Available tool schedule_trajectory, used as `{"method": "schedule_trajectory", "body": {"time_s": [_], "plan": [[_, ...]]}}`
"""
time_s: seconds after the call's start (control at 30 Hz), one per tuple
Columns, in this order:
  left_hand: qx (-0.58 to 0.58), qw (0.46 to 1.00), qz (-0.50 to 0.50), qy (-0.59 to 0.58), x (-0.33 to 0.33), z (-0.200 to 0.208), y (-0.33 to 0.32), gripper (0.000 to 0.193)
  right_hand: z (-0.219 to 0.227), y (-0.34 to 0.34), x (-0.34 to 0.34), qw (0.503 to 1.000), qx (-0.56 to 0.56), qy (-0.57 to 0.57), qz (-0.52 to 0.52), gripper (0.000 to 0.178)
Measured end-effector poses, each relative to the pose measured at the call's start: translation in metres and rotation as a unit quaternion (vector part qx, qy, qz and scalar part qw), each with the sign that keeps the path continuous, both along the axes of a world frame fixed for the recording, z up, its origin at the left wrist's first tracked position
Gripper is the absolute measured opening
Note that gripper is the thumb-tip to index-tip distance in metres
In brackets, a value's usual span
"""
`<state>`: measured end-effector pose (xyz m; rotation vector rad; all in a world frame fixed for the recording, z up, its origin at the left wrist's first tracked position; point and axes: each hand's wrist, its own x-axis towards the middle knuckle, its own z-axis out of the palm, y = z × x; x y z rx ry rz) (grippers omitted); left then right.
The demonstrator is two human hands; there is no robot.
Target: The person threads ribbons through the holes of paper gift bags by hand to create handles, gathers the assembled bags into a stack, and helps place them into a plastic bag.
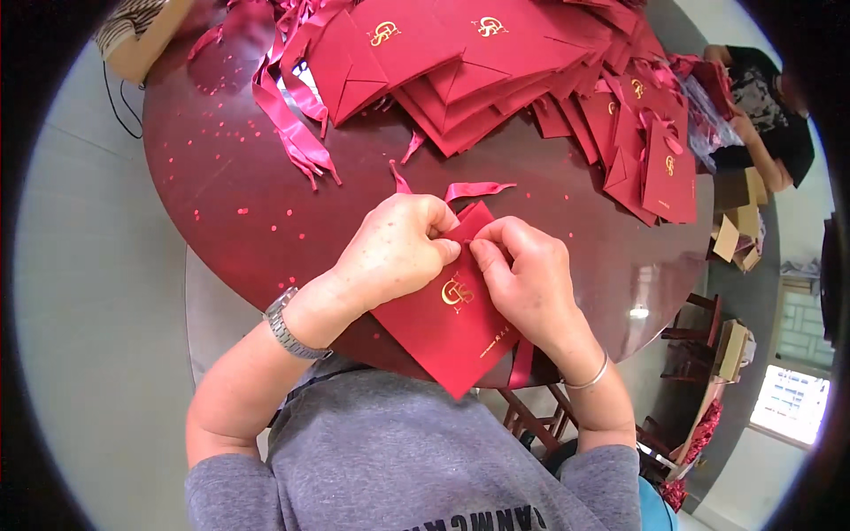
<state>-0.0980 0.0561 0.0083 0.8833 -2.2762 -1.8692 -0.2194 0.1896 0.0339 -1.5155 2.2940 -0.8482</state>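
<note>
Your left hand pinches red paper bag near top; right hand pinched closed there, catch unclear; bag flat, slanted, gold-emblemed.

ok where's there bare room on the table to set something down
Right side: between the right hand, the table rim and the rightmost red bags. Left side: between the left hand, rim and pink ribbons, bar scattered red specks. Crowded: the far side, under heaped bags.
</note>
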Motion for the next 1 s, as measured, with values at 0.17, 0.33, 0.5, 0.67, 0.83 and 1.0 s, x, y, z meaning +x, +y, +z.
{"method": "schedule_trajectory", "body": {"time_s": [0.17,0.33,0.5,0.67,0.83,1.0], "plan": [[-0.047,0.998,-0.002,0.033,0.001,0.004,0.004,0.018,0.002,-0.005,0.0,1.0,0.027,0.007,-0.005,0.009],[-0.082,0.994,0.021,0.072,0.003,-0.003,0.006,0.02,0.016,-0.015,0.006,0.986,0.079,0.142,0.045,0.011],[-0.118,0.989,0.015,0.085,0.005,0.003,0.008,0.02,0.029,-0.024,0.015,0.954,0.127,0.234,0.138,0.013],[-0.146,0.985,0.016,0.096,0.007,-0.004,0.011,0.019,0.02,-0.034,-0.004,0.965,0.136,0.177,0.137,0.014],[-0.166,0.981,0.019,0.095,0.007,-0.004,0.012,0.019,0.018,-0.035,-0.009,0.978,0.191,-0.077,0.017,0.015],[-0.155,0.979,0.035,0.128,0.007,-0.007,0.013,0.017,0.013,-0.019,0.015,0.982,0.084,0.162,0.058,0.012]]}}
